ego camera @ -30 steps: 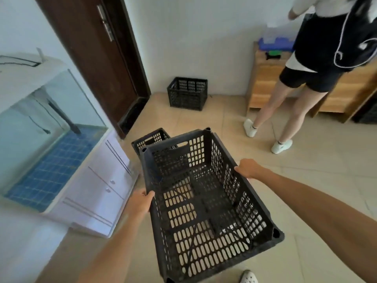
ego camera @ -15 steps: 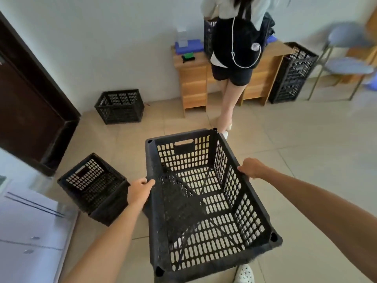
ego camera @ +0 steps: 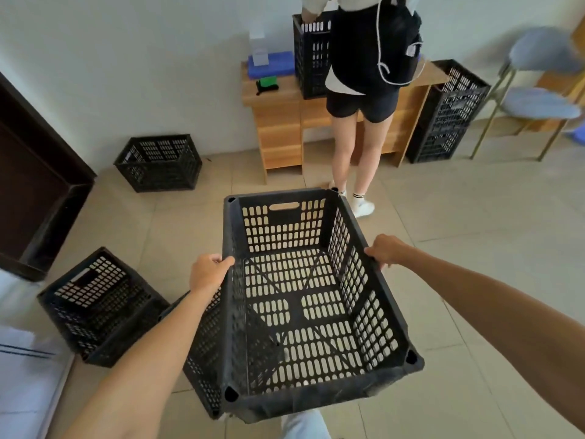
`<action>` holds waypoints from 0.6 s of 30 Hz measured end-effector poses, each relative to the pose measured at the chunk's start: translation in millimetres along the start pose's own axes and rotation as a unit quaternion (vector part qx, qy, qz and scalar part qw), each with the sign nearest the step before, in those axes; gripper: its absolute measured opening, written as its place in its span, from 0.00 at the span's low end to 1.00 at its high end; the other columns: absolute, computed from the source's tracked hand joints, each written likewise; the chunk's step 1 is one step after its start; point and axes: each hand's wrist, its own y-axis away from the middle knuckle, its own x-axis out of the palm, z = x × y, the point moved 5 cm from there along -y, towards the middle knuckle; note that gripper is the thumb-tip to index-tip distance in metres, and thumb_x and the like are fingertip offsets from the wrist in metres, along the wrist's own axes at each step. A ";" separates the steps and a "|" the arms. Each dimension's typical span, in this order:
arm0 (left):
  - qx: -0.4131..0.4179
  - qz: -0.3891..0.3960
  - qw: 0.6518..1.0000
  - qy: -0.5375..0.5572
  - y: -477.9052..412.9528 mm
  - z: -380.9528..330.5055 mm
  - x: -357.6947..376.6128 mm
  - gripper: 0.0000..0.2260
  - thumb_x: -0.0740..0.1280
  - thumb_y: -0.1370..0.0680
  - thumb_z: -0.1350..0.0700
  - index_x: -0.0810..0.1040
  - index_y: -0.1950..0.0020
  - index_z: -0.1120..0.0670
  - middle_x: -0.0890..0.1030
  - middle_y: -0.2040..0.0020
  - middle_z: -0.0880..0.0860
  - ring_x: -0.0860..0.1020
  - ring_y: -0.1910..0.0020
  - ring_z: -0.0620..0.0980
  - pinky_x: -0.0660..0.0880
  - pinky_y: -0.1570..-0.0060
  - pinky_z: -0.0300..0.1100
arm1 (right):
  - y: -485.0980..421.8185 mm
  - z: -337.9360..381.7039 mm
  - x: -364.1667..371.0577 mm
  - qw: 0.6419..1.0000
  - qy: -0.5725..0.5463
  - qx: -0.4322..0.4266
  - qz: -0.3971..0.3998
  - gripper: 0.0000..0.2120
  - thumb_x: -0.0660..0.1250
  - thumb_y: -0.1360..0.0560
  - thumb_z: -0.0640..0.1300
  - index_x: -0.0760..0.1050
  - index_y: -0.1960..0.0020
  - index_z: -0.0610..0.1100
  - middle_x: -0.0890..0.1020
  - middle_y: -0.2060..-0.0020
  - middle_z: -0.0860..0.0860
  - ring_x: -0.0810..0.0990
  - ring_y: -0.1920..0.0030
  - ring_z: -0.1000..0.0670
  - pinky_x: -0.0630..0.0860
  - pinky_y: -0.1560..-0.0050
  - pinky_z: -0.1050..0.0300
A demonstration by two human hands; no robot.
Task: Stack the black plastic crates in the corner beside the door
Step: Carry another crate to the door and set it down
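I carry an empty black plastic crate (ego camera: pixel 304 312) above the tiled floor, open side up. My left hand (ego camera: pixel 207 274) grips its left rim and my right hand (ego camera: pixel 384 250) grips its right rim. A second black crate (ego camera: pixel 98 304) sits on the floor at the lower left, beside the dark brown door (ego camera: pixel 34 191). A third black crate (ego camera: pixel 160 163) stands on the floor against the white wall, right of the door.
A person (ego camera: pixel 364 90) with a black backpack stands at a wooden desk (ego camera: pixel 278 131), reaching into a black crate (ego camera: pixel 311 55) on it. A tall stack of black crates (ego camera: pixel 448 112) stands right of the desk, then a blue chair (ego camera: pixel 538 99). White cabinet (ego camera: pixel 22 375) at far left.
My view has swung right, away from the door and the glass tank, toward the desk. The crate in my hands has levelled and both hands keep their hold on its rims.
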 end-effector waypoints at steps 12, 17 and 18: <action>-0.027 0.011 0.999 -0.012 -176.9 -75.0 -14.7 0.12 0.69 0.24 0.53 0.75 0.66 0.57 0.83 0.64 0.57 0.82 0.64 0.54 0.80 0.57 0.48 | -161.8 104.0 -98.9 0.998 -0.004 -0.025 0.065 0.20 0.57 0.19 0.48 0.78 0.46 0.31 0.85 0.54 0.39 0.84 0.51 0.43 0.79 0.47 0.53; -0.039 -0.015 0.999 -0.009 -241.0 -107.1 -33.6 0.12 0.68 0.24 0.54 0.75 0.65 0.57 0.82 0.63 0.57 0.80 0.64 0.54 0.78 0.57 0.47 | -222.2 150.6 -138.1 0.997 -0.024 -0.033 0.066 0.16 0.59 0.19 0.46 0.77 0.45 0.33 0.84 0.51 0.38 0.81 0.61 0.47 0.77 0.63 0.59; -0.042 -0.016 0.999 -0.013 -253.0 -111.8 -34.7 0.12 0.68 0.24 0.53 0.75 0.65 0.57 0.82 0.63 0.57 0.80 0.64 0.54 0.78 0.58 0.47 | -236.4 160.9 -145.2 0.997 -0.027 -0.039 0.068 0.15 0.61 0.20 0.44 0.77 0.44 0.32 0.84 0.50 0.38 0.81 0.61 0.47 0.78 0.60 0.57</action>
